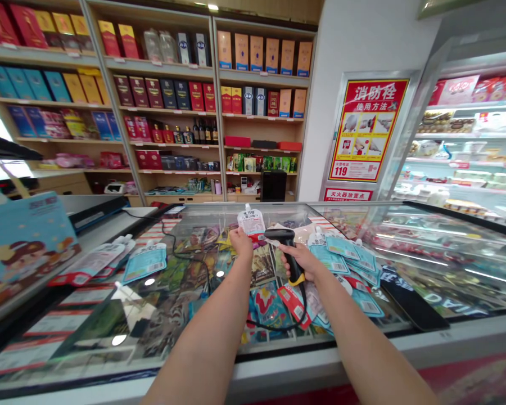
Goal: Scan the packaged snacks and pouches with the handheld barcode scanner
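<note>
In my left hand [241,241] is a white and red spouted drink pouch [250,221], held upright by its lower edge with the spout on top. Fingers wrapped around its handle, my right hand [300,260] grips a black and yellow barcode scanner [287,247]. The scanner's head points left at the pouch, a short gap away. Its cable [301,309] loops down onto the glass top. More pouches lie right of my right hand, among them a pile of blue pouches [352,254] and a red and white pouch [294,304].
The glass-topped freezer [172,332] spans the front. On its left lie a blue pouch [145,263] and several red and white pouches [95,261] beside a blue cartoon box [27,242]. A long black object [413,298] lies right. Shelves of boxes [164,93] stand behind.
</note>
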### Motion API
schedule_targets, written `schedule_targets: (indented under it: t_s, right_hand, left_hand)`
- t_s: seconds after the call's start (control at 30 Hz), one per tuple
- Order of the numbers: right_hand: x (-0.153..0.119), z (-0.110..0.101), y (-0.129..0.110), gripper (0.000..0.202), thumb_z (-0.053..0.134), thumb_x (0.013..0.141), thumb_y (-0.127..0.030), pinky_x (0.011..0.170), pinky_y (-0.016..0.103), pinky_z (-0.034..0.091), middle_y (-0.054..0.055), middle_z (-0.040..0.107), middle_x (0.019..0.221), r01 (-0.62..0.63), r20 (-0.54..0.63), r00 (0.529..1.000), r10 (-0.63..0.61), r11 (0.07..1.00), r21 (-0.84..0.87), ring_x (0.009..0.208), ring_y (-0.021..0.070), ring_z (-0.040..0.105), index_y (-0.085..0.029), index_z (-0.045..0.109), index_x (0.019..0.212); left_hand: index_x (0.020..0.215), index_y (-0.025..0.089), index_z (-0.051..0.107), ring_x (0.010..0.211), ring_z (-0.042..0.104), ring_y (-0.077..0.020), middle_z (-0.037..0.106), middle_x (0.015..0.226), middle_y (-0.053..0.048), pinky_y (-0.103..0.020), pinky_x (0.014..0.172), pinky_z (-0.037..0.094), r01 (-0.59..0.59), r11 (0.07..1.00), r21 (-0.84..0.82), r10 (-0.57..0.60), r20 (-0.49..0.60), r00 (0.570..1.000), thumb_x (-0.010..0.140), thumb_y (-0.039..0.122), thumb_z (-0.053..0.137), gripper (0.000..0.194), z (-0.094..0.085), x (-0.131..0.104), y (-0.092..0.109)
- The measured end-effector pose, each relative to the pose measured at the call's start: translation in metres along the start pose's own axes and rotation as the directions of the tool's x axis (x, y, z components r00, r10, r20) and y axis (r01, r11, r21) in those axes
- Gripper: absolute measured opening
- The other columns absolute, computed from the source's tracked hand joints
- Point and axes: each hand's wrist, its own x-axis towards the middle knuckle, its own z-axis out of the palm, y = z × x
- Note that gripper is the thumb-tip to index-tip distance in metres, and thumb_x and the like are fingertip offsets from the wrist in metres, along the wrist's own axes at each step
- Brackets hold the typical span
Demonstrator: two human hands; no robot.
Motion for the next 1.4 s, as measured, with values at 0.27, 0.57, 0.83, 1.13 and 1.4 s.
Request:
schedule_targets:
  t_s: [0.27,0.57,0.83,1.13,1.4]
  right_hand:
    - [0.003,-0.002,0.004,0.029,0.075,0.072,-0.035,0.037,0.021,0.043,-0.005,0.056,0.053,0.004,0.035,0.999,-0.005,1.0,0.031,0.039,0.0087,0.049,-0.018,0.053,0.081]
    - [0.011,0.06,-0.002,0.027,0.072,0.076,-0.033,0.036,0.02,0.042,-0.006,0.055,0.051,-0.018,0.123,0.992,0.012,0.999,0.047,0.038,0.008,0.047,-0.019,0.049,0.079]
    - [0.028,0.157,0.015,0.027,0.072,0.076,-0.035,0.038,0.022,0.043,-0.005,0.056,0.05,-0.073,0.28,0.957,0.076,0.997,-0.021,0.037,0.0082,0.048,-0.018,0.05,0.076]
    - [0.042,0.208,0.025,0.036,0.076,0.068,-0.037,0.038,0.021,0.043,-0.006,0.056,0.048,-0.067,0.352,0.933,0.071,0.997,-0.022,0.038,0.0083,0.048,-0.019,0.047,0.078]
    - [0.046,0.211,0.035,0.036,0.076,0.069,-0.038,0.039,0.021,0.043,-0.007,0.056,0.049,-0.056,0.335,0.94,0.062,0.998,-0.027,0.038,0.0078,0.048,-0.019,0.05,0.086]
  left_hand:
    - [0.072,0.022,0.044,0.077,0.058,-0.0155,0.057,0.075,-0.001,-0.029,0.078,0.046,-0.018,0.997,0.071,0.015,0.035,0.999,0.088,0.023,0.042,0.016,-0.005,-0.004,0.003]
    - [0.07,0.021,0.045,0.077,0.058,-0.0162,0.058,0.074,-0.002,-0.029,0.078,0.045,-0.102,0.979,0.176,0.1,0.02,0.995,0.086,0.022,0.044,0.016,-0.085,0.048,0.028]
    - [0.063,0.022,0.041,0.076,0.058,-0.0184,0.053,0.067,0.0,-0.033,0.08,0.046,-0.078,0.922,0.378,0.14,-0.139,0.98,0.083,0.019,0.047,0.02,-0.213,0.113,0.029]
    - [0.075,0.02,0.051,0.101,0.058,-0.0197,0.061,0.093,-0.005,-0.033,0.094,0.044,-0.16,0.87,0.466,0.272,-0.184,0.944,0.068,-0.001,0.046,0.022,-0.277,0.126,0.024]
    - [0.121,0.017,0.056,0.133,0.04,-0.0316,0.046,0.144,-0.017,-0.049,0.108,0.032,-0.421,0.405,0.812,0.265,0.336,0.904,0.083,0.029,0.053,0.04,-0.252,0.084,0.027]
